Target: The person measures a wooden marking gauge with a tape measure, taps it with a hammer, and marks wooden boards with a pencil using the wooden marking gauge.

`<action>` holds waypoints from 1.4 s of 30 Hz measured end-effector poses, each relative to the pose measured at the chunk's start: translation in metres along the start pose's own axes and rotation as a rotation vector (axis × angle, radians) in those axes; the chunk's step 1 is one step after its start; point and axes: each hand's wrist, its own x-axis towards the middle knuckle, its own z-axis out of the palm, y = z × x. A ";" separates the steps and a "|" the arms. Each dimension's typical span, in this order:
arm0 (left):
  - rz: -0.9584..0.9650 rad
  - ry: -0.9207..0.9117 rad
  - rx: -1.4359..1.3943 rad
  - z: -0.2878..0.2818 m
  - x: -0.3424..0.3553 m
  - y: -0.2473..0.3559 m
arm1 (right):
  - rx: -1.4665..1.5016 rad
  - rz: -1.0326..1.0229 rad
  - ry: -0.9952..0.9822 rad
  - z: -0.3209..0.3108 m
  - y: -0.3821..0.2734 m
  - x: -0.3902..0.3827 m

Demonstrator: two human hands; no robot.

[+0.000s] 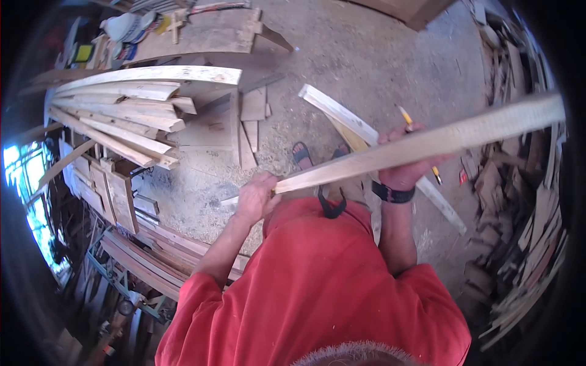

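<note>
A long, pale wooden board (427, 141) slants across in front of my body, rising to the right. My left hand (256, 195) is wrapped around its lower left part, and a short end pokes out past the fingers. Further up the board, my right hand (403, 174) grips it from below and behind; the board hides part of that hand. A yellow pencil (405, 114) is also held in the right hand, one end showing above the board and the other below. A dark band (392, 194) circles my right wrist.
Another pale board (342, 113) lies slanted beyond my feet. Several stacked boards (122, 110) jut out at the left. Wood scraps (250, 113) lie on the dusty floor (342, 49). Offcuts (494, 189) are heaped along the right, and reddish planks (146, 259) lie at the lower left.
</note>
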 end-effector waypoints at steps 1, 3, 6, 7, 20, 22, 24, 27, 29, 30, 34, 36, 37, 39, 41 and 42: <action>0.021 0.007 0.004 -0.005 0.007 0.002 | 0.005 -0.011 -0.047 0.003 -0.010 0.007; 0.059 0.080 -0.001 0.000 0.018 0.001 | 0.069 -0.009 -0.024 0.010 -0.025 0.016; 0.164 0.215 -0.080 0.022 0.042 0.002 | 0.005 -0.094 -0.092 0.000 -0.052 0.032; 0.171 0.167 -0.095 0.025 0.050 0.000 | 0.039 -0.082 -0.176 -0.007 -0.057 0.038; 0.328 0.171 -0.254 0.053 0.144 0.058 | -0.663 -0.585 0.064 0.055 -0.121 0.077; 0.390 0.114 -0.268 0.037 0.155 0.072 | -0.679 -0.596 0.021 0.053 -0.135 0.084; 0.493 0.049 -0.442 0.003 0.162 0.086 | -0.713 -0.631 0.041 0.058 -0.138 0.087; 0.561 0.185 -0.777 -0.048 0.174 0.118 | -0.747 -0.620 0.090 0.082 -0.132 0.078; 0.701 0.259 -0.913 -0.102 0.185 0.149 | -0.797 -0.612 0.065 0.078 -0.133 0.074; 0.767 0.283 -0.947 -0.130 0.187 0.163 | -0.822 -0.611 0.047 0.071 -0.134 0.073; 0.897 0.293 -1.050 -0.204 0.189 0.195 | -0.874 -0.457 -0.116 0.031 -0.122 0.067; 0.979 0.317 -1.148 -0.219 0.189 0.200 | -0.883 -0.398 -0.087 0.017 -0.105 0.058; 0.985 0.316 -1.150 -0.221 0.189 0.200 | -0.904 -0.336 -0.058 0.010 -0.099 0.053; 0.903 0.374 -1.061 -0.226 0.180 0.194 | -0.930 -0.220 -0.198 -0.022 -0.095 0.054; 0.772 0.332 -0.959 -0.230 0.167 0.187 | -0.973 -0.150 -0.263 -0.052 -0.085 0.050; 0.683 0.343 -1.085 -0.214 0.176 0.179 | -0.864 -0.041 -0.294 -0.056 -0.074 0.044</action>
